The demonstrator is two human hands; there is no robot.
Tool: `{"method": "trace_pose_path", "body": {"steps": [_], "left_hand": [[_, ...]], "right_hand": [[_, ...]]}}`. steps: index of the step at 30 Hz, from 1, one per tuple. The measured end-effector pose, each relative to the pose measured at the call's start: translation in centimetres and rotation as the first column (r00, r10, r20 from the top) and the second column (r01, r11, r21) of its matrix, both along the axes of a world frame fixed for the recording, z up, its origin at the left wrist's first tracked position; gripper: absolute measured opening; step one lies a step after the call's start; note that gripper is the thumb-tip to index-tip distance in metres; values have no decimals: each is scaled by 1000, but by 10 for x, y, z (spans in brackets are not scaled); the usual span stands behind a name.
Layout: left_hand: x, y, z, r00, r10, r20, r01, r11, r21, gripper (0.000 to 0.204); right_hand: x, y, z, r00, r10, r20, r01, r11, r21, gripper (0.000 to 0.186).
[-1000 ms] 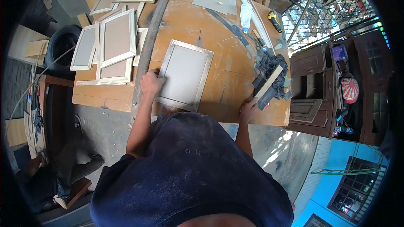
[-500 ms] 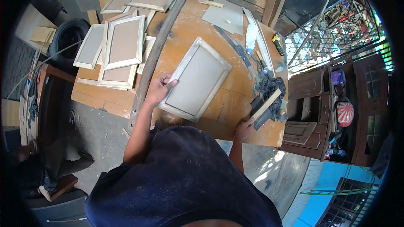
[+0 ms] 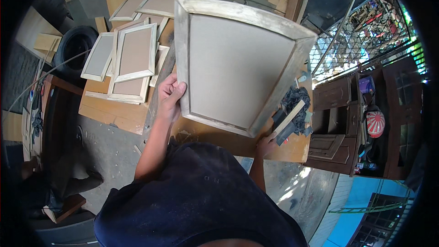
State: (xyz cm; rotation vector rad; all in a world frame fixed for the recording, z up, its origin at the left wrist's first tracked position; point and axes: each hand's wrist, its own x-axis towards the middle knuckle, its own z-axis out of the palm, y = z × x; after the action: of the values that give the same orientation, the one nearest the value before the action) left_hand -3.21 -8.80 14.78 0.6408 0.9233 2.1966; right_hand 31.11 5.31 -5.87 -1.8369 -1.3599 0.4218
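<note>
My left hand [image 3: 171,95] grips the left side of a framed panel [image 3: 235,68] with a pale, roughly finished wooden border and a beige-grey middle. The panel is tilted up off the brown worktable [image 3: 105,115] toward me and hides much of the table's middle and back. My right hand [image 3: 266,144] is closed on the lower end of a light wooden strip [image 3: 293,114], which has dark material under it, beside crumpled black plastic [image 3: 297,93] at the table's right. Several similar framed panels [image 3: 135,52] lie overlapped on the table's left part.
A tyre [image 3: 61,57] and leaning boards [image 3: 43,41] are at the left, where another person's leg [image 3: 87,180] shows low down. A dark wooden cabinet [image 3: 329,151] with a red-and-white round object [image 3: 375,123] stands at the right, below a wire mesh [image 3: 347,32] with piled clutter behind.
My left hand has lifted the framed panel from the table; it now looks much larger and covers more of the tabletop. My right hand still holds the strip at the table's right edge.
</note>
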Motion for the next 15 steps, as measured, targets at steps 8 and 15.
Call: {"method": "trace_pose_path", "body": {"steps": [8, 15], "left_hand": [[-4, -10, 14, 946, -212, -244, 171, 969, -179, 31], [12, -10, 14, 988, -121, -94, 128, 989, 75, 35]], "right_hand": [[-4, -1, 7, 1000, 1, 8, -1, 1000, -23, 62], [-1, 3, -7, 1000, 26, -17, -25, 999, 31, 62]]}}
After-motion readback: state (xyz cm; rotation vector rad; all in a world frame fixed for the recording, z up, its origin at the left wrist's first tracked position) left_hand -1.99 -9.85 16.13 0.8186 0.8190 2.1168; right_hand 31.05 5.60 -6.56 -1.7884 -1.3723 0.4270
